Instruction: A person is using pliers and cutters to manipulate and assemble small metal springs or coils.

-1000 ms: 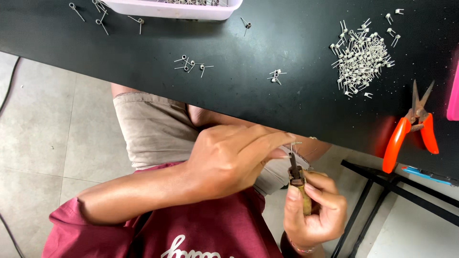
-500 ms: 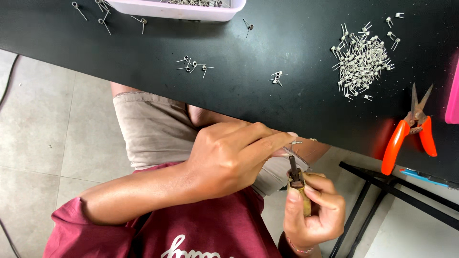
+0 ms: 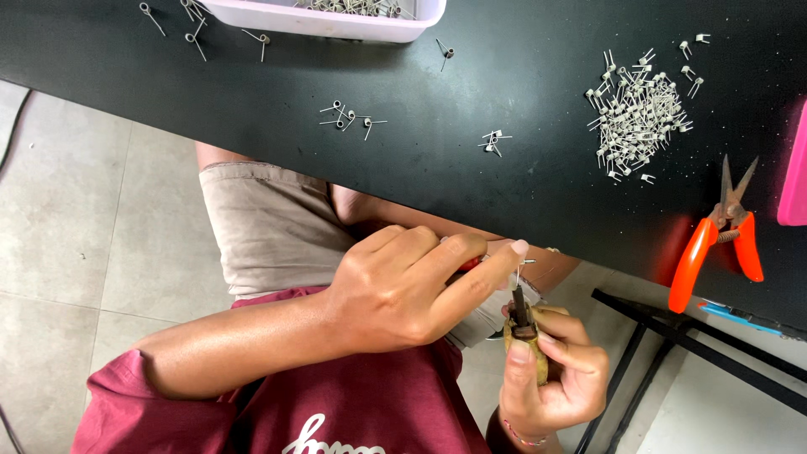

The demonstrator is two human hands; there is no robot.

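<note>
My left hand reaches across my lap, just below the black table's edge. Its index finger and thumb pinch a small wire spring at the tip of a short tool. A bit of red shows under its fingers. That tool has a dark metal tip and a yellowish handle, and my right hand grips it upright. The two hands touch at the tool's tip.
On the table lie a pile of small metal springs, orange-handled snips, a white tray with more springs, loose springs, and a pink object at the right edge. A black metal frame stands below.
My left hand's index finger has stretched slightly right toward the tool's tip. My right hand and the tool stay where they were.
</note>
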